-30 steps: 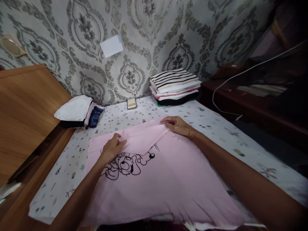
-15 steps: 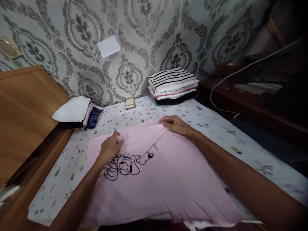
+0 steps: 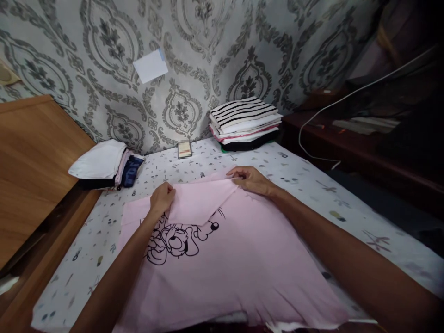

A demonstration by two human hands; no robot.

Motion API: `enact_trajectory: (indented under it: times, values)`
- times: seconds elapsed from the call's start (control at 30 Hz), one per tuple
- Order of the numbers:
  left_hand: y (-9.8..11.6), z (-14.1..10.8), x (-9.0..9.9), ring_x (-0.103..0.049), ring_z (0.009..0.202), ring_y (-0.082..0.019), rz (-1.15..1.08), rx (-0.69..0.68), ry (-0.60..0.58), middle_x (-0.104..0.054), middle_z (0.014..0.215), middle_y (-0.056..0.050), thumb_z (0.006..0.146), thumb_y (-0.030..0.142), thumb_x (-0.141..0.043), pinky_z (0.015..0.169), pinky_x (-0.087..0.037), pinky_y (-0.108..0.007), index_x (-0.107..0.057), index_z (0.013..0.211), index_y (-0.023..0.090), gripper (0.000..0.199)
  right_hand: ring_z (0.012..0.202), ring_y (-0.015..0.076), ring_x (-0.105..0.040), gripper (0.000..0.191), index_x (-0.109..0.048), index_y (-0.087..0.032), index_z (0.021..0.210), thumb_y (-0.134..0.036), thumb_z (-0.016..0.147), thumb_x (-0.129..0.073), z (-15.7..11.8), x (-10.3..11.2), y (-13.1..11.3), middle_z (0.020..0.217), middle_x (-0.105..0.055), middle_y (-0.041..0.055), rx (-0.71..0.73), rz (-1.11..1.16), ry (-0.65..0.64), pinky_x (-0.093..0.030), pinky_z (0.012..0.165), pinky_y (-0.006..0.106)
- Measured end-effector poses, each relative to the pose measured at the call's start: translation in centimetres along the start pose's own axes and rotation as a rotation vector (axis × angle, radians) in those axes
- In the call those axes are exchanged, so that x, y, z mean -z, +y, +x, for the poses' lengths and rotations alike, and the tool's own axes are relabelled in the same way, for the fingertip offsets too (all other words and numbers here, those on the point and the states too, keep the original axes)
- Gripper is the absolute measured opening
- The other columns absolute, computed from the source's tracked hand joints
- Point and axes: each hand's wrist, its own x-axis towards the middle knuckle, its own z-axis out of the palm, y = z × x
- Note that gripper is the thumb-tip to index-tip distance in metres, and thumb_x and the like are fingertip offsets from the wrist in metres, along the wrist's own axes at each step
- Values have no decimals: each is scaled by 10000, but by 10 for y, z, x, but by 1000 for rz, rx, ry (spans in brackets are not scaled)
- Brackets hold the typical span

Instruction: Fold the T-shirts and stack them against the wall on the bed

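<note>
A pink T-shirt (image 3: pixel 243 259) with a black line drawing of a cartoon dog lies spread on the printed bedsheet. Its sleeve (image 3: pixel 197 199) is folded inward over the top of the drawing. My left hand (image 3: pixel 162 198) pinches the sleeve's left corner, its fingertips closed on the cloth. At the other end of the fold, my right hand (image 3: pixel 251 180) grips the shirt's fabric between thumb and fingers. The shirt's near edge is wrinkled and reaches the bottom of the view.
Folded clothes (image 3: pixel 246 125), a striped one on top, are stacked by the wall. A smaller clothes pile (image 3: pixel 100 162) sits left beside a wooden board (image 3: pixel 38 157). A small box (image 3: pixel 185 149) lies between them. A white cable (image 3: pixel 329 106) hangs over dark furniture at right.
My left hand has closed on the sleeve corner and lifted slightly, and the sleeve now looks flatter and straighter. My right hand keeps its hold. The view has shifted a little.
</note>
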Motion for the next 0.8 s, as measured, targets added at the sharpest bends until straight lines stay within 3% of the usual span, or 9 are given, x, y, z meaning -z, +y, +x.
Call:
enact_trajectory:
  times: [0.13, 0.2, 0.27, 0.37, 0.43, 0.53, 0.67, 0.8]
  values:
    - [3, -11, 0, -636, 991, -234, 9, -45, 56, -706, 1010, -54, 922, 264, -485, 804, -471, -333, -579, 1093, 218, 201, 615, 130, -498, 306, -707, -168, 980, -303, 715, -632, 0, 1, 5, 699, -556, -24, -4, -63, 2, -416, 620, 302]
    - [5, -20, -3, -600, 1103, -261, 20, -178, 148, -669, 1143, -116, 948, 270, -449, 916, -474, -378, -541, 1204, 178, 288, 740, 176, -577, 295, -721, -182, 985, -288, 729, -620, 1, 2, 5, 828, -622, 30, 37, -169, 31, -477, 702, 341]
    - [8, -30, -11, -531, 1249, -283, 7, -363, 201, -597, 1306, -170, 976, 295, -400, 1041, -434, -429, -510, 1288, 146, 363, 987, 255, -613, 274, -738, -205, 986, -273, 750, -617, 0, 1, 0, 1036, -665, 90, 134, -346, 74, -499, 876, 426]
    - [10, -40, -26, -334, 1468, -296, -8, -521, 116, -416, 1548, -187, 1003, 416, -368, 1190, -294, -486, -386, 1454, 144, 528, 1332, 343, -468, 278, -750, -236, 1065, -279, 833, -604, -5, -6, -16, 1347, -618, 105, 285, -621, 19, -323, 1135, 554]
    - [11, -43, -36, -196, 1535, -301, 22, -518, 10, -293, 1629, -188, 1005, 500, -339, 1232, -203, -504, -295, 1524, 132, 638, 1439, 347, -362, 348, -708, -241, 1212, -350, 917, -558, -9, -15, -26, 1498, -520, 83, 325, -715, -113, -213, 1203, 567]
    - [13, -44, -42, -121, 1551, -301, 60, -465, -99, -212, 1655, -195, 1011, 551, -259, 1245, -156, -508, -246, 1556, 101, 707, 1510, 311, -247, 533, -539, -251, 1439, -519, 988, -440, -16, -28, -31, 1619, -353, 66, 283, -756, -280, -174, 1234, 538]
    - [14, -47, -39, -66, 1552, -312, 77, -427, -125, -159, 1666, -189, 1007, 578, -252, 1245, -137, -518, -235, 1568, 109, 731, 1532, 292, -182, 653, -369, -306, 1548, -626, 980, -379, -17, -32, -16, 1648, -289, 39, 168, -793, -332, -136, 1247, 529]
    - [12, -53, -37, -15, 1548, -355, 93, -382, -126, -100, 1666, -223, 976, 660, -254, 1230, -128, -555, -217, 1571, 85, 828, 1536, 289, -161, 683, -333, -318, 1564, -647, 968, -394, -13, -28, -3, 1657, -262, 31, 166, -820, -322, -117, 1251, 523]
